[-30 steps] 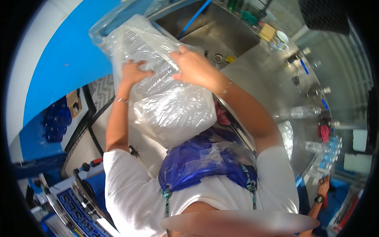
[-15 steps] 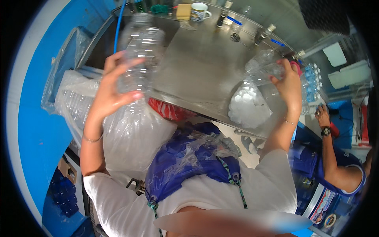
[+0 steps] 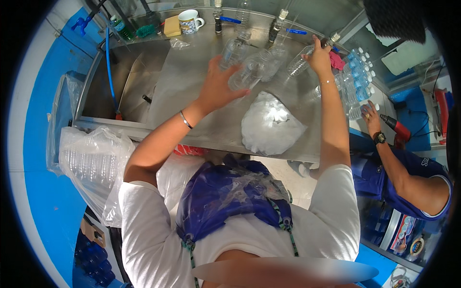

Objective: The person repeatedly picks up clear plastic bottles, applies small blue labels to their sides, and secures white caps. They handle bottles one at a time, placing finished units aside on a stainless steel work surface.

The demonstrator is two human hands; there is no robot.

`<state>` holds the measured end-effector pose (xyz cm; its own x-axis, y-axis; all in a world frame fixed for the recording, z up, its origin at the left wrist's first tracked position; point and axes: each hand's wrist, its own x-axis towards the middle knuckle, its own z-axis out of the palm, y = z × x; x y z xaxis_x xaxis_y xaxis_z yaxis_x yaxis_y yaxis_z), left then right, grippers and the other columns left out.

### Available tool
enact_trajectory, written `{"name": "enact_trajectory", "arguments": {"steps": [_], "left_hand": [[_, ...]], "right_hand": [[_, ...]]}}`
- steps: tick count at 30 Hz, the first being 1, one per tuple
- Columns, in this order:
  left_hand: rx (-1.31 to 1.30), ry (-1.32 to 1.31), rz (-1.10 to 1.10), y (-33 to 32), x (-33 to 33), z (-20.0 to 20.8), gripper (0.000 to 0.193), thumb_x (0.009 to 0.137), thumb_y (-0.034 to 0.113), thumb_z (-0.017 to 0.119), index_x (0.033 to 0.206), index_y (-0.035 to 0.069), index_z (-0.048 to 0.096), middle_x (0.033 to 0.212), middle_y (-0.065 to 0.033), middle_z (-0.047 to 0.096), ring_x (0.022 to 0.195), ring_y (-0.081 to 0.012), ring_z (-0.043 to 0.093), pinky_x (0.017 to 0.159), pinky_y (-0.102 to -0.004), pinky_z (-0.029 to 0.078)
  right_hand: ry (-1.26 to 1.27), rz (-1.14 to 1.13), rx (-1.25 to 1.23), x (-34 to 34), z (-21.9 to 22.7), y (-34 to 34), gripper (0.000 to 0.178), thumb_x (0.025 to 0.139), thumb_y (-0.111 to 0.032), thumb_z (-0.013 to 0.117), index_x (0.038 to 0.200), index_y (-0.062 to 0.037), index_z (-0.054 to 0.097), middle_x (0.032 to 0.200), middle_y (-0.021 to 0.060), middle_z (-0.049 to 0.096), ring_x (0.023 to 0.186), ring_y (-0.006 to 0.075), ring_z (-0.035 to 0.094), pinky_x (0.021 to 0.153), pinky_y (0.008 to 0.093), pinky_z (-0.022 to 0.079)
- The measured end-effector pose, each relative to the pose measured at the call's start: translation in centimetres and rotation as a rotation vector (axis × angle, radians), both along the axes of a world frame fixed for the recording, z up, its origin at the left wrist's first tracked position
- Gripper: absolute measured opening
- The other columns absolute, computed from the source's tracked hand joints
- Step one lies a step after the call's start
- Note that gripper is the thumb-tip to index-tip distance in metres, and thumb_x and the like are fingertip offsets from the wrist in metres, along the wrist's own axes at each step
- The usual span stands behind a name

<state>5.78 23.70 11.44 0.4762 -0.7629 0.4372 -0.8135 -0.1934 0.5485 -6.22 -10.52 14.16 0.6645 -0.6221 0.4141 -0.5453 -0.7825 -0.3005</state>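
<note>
My left hand point(image 3: 221, 86) reaches over the steel counter, its thumb and fingers curved around a clear plastic bottle point(image 3: 252, 69). More clear bottles point(image 3: 234, 50) stand close beyond it, uncapped as far as I can see. At the right, my right hand point(image 3: 319, 58) has its fingers around the upper part of another clear ribbed bottle point(image 3: 298, 63), beside a tap point(image 3: 333, 39). A clear bag of white caps point(image 3: 272, 126) rests on the counter between my forearms.
Taps with blue levers point(image 3: 230, 20) line the counter's back. A sink point(image 3: 129, 81), sponge point(image 3: 173, 26) and mug point(image 3: 190, 21) are at left. Capped bottles point(image 3: 360, 79) stand right, where a co-worker's hand point(image 3: 370, 119) touches one near a heat gun point(image 3: 396, 127).
My left hand has swung rightward from above the sink side, bringing bottles to the middle of the counter. The view has turned right. My right hand now reaches farther back, near a tap.
</note>
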Motion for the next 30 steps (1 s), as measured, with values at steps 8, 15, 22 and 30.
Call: {"name": "enact_trajectory", "arguments": {"steps": [8, 15, 22, 30], "left_hand": [[-0.062, -0.070, -0.020, -2.9, -6.4, -1.1, 0.088, 0.061, 0.041, 0.087, 0.138, 0.022, 0.050, 0.144, -0.0357, 0.017, 0.135, -0.0513, 0.019, 0.109, -0.0571, 0.027], [-0.093, 0.074, 0.089, -6.2, 0.3, -5.1, 0.082, 0.072, 0.028, 0.083, 0.144, 0.023, 0.043, 0.148, -0.0283, 0.011, 0.136, -0.0483, 0.020, 0.110, -0.0523, 0.029], [-0.170, 0.084, 0.054, -13.1, 4.9, -10.4, 0.071, 0.078, 0.019, 0.076, 0.142, 0.026, 0.045, 0.150, -0.0278, 0.011, 0.137, -0.0449, 0.024, 0.111, -0.0495, 0.029], [-0.295, 0.278, -0.031, -14.4, 6.8, -11.7, 0.057, 0.078, -0.002, 0.064, 0.126, 0.028, 0.062, 0.157, -0.0255, 0.004, 0.146, -0.0396, 0.009, 0.114, -0.0433, 0.027]], "right_hand": [[-0.499, 0.656, 0.955, -6.6, -3.7, 17.0, 0.070, 0.077, -0.019, 0.079, 0.138, -0.0066, 0.046, 0.115, 0.0148, 0.063, 0.106, 0.0238, 0.061, 0.084, 0.0374, 0.051], [-0.534, 0.054, 0.639, -9.7, -3.4, 8.3, 0.072, 0.071, -0.022, 0.084, 0.128, -0.0037, 0.043, 0.110, 0.0145, 0.064, 0.100, 0.0245, 0.063, 0.083, 0.0370, 0.051], [-0.371, -0.113, 0.358, -4.7, -8.0, 2.2, 0.070, 0.068, -0.025, 0.085, 0.121, 0.0010, 0.046, 0.101, 0.0177, 0.060, 0.091, 0.0310, 0.061, 0.081, 0.0380, 0.049], [-0.503, -0.113, -0.004, -2.1, -8.4, 1.4, 0.084, 0.070, -0.026, 0.084, 0.135, 0.0033, 0.041, 0.118, 0.0201, 0.054, 0.105, 0.0328, 0.054, 0.094, 0.0412, 0.043]]}}
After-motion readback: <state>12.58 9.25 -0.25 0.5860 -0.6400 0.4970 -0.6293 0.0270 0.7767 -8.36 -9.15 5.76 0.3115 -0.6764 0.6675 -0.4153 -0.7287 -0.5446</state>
